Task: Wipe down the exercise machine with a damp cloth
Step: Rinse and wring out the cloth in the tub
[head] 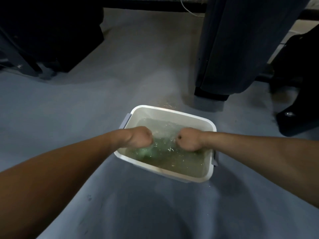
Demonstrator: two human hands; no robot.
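A white rectangular tub [172,111] of cloudy water stands on the blue-grey floor. A green cloth [155,150] lies under the water, blurred by ripples. My left hand [139,137] and my right hand [187,139] are both dipped into the water, fingers curled down and under the surface. Each hand seems to grip an end of the cloth, with the fingertips hidden by the water. The dark exercise machine [241,45] stands just behind the tub to the right.
Another dark machine base [48,35] sits at the back left. A black part [296,104] stands at the right edge. A white cable [186,7] hangs at the top. Open floor [134,66] runs between the two machines.
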